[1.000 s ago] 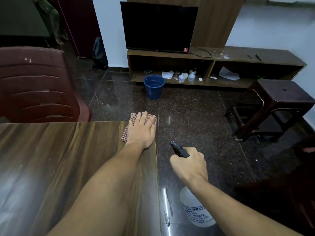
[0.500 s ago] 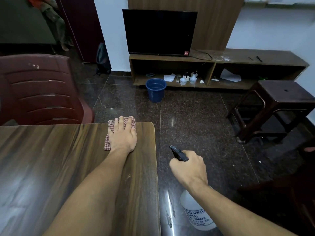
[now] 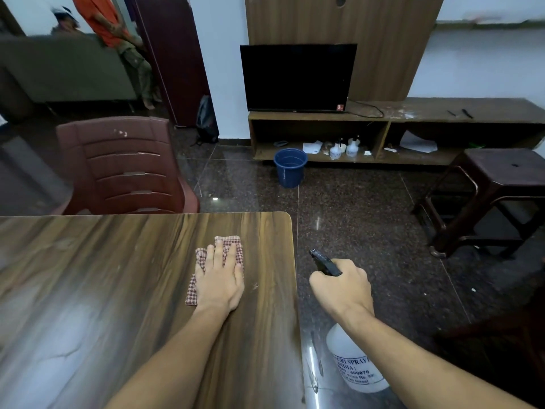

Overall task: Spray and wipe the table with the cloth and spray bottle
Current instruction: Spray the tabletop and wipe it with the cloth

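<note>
A dark wood-grain table [image 3: 88, 290] fills the lower left. My left hand [image 3: 219, 278] lies flat on a red-and-white checked cloth [image 3: 228, 245], pressing it on the table near the far right corner. My right hand [image 3: 343, 289] is off the table's right edge, over the floor, closed around the black head of a spray bottle [image 3: 356, 364]. The bottle's translucent white body with a printed label hangs below my wrist, and its nozzle points away from me.
A maroon plastic chair [image 3: 124, 166] stands behind the table's far edge. A blue bucket [image 3: 290, 166] sits on the dark stone floor before a TV unit [image 3: 383, 134]. A dark stool [image 3: 495, 190] is at right. A person stands far back at left.
My left hand has slid the cloth from the table's far right corner back toward me and slightly inward. The view tilted up. My right hand kept the bottle beside the table.
</note>
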